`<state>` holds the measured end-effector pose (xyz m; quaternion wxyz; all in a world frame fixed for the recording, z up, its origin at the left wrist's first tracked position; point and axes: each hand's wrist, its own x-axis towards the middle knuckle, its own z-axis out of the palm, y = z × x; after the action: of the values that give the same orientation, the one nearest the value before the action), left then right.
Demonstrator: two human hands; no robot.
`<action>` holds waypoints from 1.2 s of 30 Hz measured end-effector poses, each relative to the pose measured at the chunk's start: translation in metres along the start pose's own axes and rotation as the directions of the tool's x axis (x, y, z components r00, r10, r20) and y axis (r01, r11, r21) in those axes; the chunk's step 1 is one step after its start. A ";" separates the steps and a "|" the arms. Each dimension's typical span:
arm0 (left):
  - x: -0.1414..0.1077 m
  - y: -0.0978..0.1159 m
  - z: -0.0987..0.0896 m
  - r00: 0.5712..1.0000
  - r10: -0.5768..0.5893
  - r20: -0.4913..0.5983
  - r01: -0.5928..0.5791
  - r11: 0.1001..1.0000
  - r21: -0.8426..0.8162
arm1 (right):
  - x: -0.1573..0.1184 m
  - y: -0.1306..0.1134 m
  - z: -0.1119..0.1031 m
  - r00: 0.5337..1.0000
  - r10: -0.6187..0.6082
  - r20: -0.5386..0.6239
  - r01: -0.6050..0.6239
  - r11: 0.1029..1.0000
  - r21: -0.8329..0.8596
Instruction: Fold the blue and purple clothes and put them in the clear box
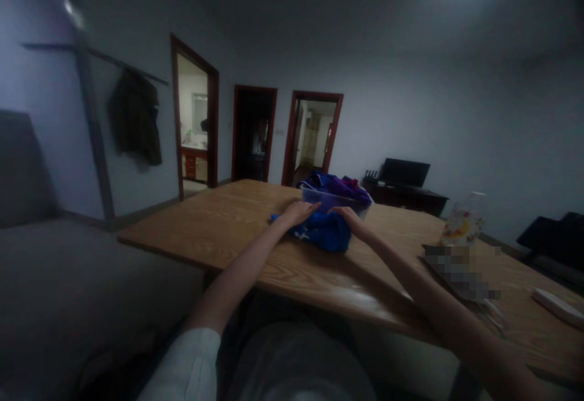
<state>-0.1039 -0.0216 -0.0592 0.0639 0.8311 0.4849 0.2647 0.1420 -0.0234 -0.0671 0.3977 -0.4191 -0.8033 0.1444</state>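
Observation:
A crumpled blue garment (326, 233) with a small white marking lies on the wooden table. My left hand (300, 212) is closed on its far left part, fingers pointing right. On the other side, my right hand (349, 217) grips its upper right edge with bent fingers. The fingertips of both hands are blurred and partly hidden. Just behind the garment stands a translucent plastic bin (314, 197), heaped with purple and blue clothes (337, 185) that rise above its rim.
On the right of the table (219, 218) are a clear printed jug (463, 221), a flat dark item (456, 273), partly pixelated, and a pale oblong object (557, 307). The near table edge runs below my forearms. A screen (405, 173) stands on a dark cabinet behind.

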 end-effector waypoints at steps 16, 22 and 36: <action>-0.004 -0.003 0.009 0.979 -0.017 0.203 -0.008 0.992 0.122 | -0.015 -0.019 0.029 0.940 -0.227 0.254 0.305 0.893 -0.330; -0.003 -0.004 0.011 0.977 -0.015 0.214 -0.018 0.988 0.153 | -0.017 -0.020 0.027 0.942 -0.238 0.237 0.305 0.901 -0.308; -0.003 0.000 0.009 0.972 -0.026 0.235 -0.022 0.980 0.199 | -0.021 -0.020 0.028 0.946 -0.265 0.187 0.288 0.952 -0.107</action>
<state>-0.1004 -0.0234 -0.0681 0.0375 0.8584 0.4987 0.1140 0.1166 -0.0492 -0.0847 0.3151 -0.3138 -0.8931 0.0685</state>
